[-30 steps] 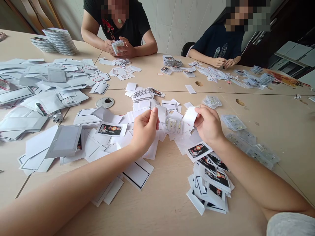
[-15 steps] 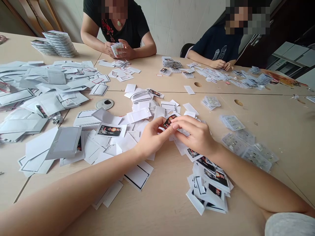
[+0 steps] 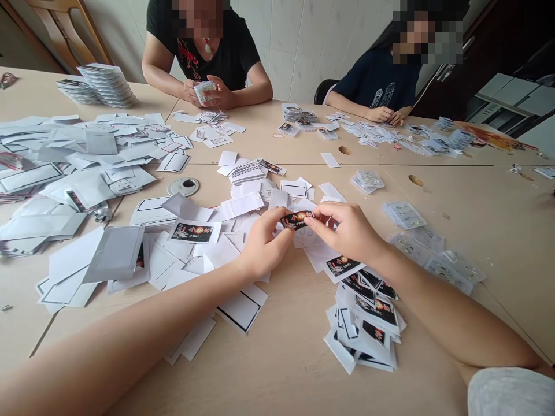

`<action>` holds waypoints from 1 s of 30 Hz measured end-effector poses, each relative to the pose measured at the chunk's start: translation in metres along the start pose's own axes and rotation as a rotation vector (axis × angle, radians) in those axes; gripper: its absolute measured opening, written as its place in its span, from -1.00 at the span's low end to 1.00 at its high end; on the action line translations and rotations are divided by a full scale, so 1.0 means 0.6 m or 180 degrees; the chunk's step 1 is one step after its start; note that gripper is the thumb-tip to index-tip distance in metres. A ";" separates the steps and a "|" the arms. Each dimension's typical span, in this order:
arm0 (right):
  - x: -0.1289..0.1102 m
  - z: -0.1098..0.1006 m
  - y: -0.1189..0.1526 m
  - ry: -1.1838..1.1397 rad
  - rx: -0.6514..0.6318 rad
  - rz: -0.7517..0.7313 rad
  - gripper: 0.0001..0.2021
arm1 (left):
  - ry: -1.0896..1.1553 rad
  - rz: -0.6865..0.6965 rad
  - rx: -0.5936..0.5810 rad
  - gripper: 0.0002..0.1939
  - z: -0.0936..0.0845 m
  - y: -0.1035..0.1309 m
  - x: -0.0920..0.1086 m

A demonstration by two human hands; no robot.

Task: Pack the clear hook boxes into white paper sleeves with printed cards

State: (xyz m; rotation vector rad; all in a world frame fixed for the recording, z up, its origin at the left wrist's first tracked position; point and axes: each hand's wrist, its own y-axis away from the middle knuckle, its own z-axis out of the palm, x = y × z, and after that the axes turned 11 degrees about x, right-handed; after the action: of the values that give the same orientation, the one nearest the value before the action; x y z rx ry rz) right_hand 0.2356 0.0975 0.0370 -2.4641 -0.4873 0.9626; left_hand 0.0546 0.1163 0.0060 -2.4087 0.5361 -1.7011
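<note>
Between my two hands is a small black printed card with an orange burst and light lettering. My left hand pinches its left end between thumb and fingers. At its right end, my right hand closes thumb and forefinger on it. White paper packets lie spread on the table beneath and behind my hands. Below my right wrist sits an overlapping pile of packets with black printed labels. Another packet with the same black label rests to the left of my left hand.
A large heap of white packets covers the left side. Clear plastic cases lie right of my right hand. Across the table, one person holds a small case; another person sits farther right. Stacked cases stand far left.
The black card has turned from steeply tilted to nearly level, with its printed face more visible. My right hand's fingers have shifted along its right end. The view has moved slightly.
</note>
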 end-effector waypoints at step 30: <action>0.082 0.032 0.010 -0.2515 0.0125 0.1937 -0.76 | -0.1336 0.1005 -0.0300 -0.34 0.002 0.002 -0.025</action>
State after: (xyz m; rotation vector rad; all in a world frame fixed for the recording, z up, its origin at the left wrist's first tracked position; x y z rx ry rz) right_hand 0.2573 0.1211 -0.0054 -2.1360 0.0833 2.1786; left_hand 0.0511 0.1208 -0.0083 -2.4779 0.8828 -1.0306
